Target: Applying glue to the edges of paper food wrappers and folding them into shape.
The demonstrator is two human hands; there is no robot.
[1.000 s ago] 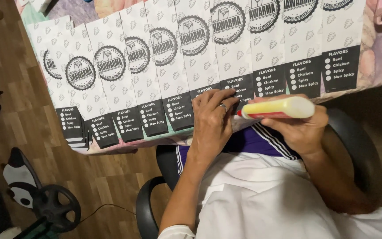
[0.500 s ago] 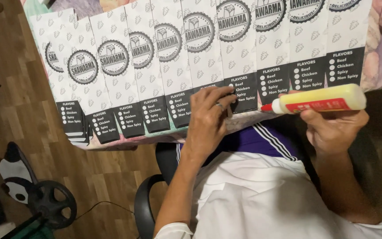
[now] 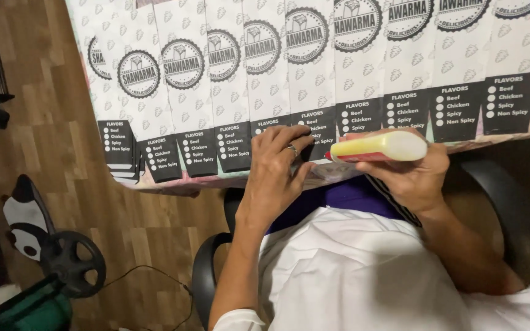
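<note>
Paper bags point(image 3: 289, 67): matt white paper with black print, smooth, overlapped in a row. Squeeze bottle point(image 3: 380, 147) at 3 o'clock of the left hand point(image 3: 274, 168): soft yellowish plastic, slightly glossy. Floor point(image 3: 50, 122) at 9 o'clock: brown wood planks, satin sheen.

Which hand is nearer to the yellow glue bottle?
The right hand: it holds the yellow glue bottle from below. The left hand rests on the paper bags, beside the bottle's tip.

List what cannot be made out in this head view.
- Nozzle tip of the yellow bottle: too small, against the left hand.
- Upper parts of the white paper bags: cut off by the top edge.
- Right hand palm: hidden behind the bottle.
- Table edge: mostly covered by bags.
</note>
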